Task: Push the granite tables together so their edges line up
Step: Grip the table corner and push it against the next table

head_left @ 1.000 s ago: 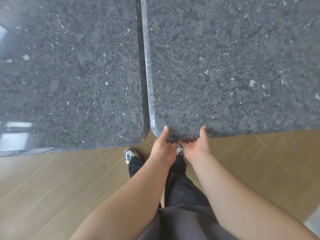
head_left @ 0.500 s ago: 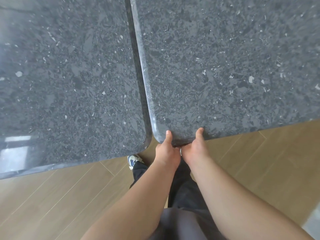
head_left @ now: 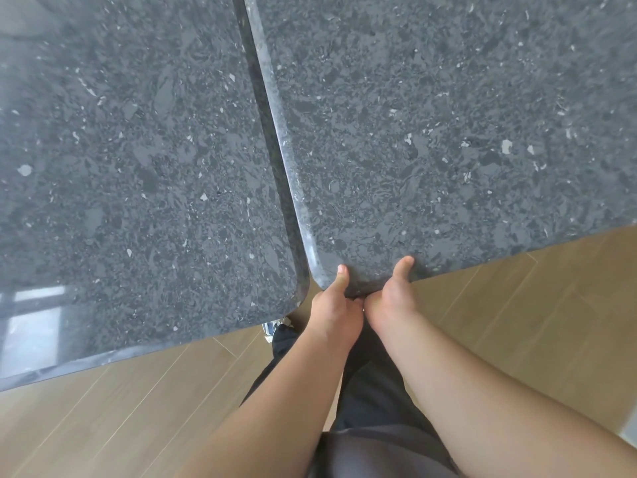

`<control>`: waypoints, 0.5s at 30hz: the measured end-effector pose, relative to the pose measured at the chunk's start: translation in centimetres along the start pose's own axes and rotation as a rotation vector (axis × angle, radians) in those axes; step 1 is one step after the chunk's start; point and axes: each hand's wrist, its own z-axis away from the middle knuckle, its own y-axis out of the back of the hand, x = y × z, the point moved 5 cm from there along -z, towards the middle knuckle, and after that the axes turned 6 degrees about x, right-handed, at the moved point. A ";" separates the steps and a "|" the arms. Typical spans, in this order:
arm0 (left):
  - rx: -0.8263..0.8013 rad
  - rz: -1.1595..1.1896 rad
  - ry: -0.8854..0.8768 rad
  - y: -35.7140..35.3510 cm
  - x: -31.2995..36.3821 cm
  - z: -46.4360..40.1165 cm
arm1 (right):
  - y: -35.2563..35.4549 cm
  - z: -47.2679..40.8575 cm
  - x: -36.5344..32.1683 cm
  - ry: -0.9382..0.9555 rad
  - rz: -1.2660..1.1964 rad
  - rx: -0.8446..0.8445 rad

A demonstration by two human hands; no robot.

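Two bare forearms reached forward from the bottom of the view, converging. The left hand (head_left: 332, 310) and right hand (head_left: 389, 301) sat side by side, nearly touching, each thumb laid flat on top of a slab's edge, fingers curled underneath out of sight.

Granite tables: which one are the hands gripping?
The right-hand table. Left hand and right hand both grip its near edge by the corner, thumbs on top; the left-hand table is untouched.

Granite tables (head_left: 448, 132): polished, glossy, speckled stone. Floor (head_left: 103, 426): matt wood planks. Trousers (head_left: 372, 391): dark cloth.
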 end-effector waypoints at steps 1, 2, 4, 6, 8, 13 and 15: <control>0.007 0.005 -0.003 -0.1 -0.1 0.2 | 0.2 -0.1 -0.1 -0.002 0.004 0.005; 0.014 0.012 -0.007 -0.2 -0.1 0.5 | 0.3 -0.2 -0.2 -0.011 0.009 0.003; 0.030 0.002 -0.026 -0.2 -0.1 0.8 | 0.5 -0.2 -0.4 -0.039 0.014 -0.010; 0.040 -0.029 -0.052 -0.4 0.0 1.0 | 0.4 0.1 -0.7 -0.033 0.034 -0.026; 0.051 -0.041 -0.070 -0.4 0.0 1.3 | 0.5 0.3 -0.9 -0.003 0.044 0.009; 0.024 -0.060 -0.076 -0.6 0.4 1.6 | 0.3 0.1 -0.5 0.006 0.034 0.013; -0.003 -0.061 -0.068 -0.4 0.4 1.2 | 0.2 0.0 -0.2 0.056 0.031 0.052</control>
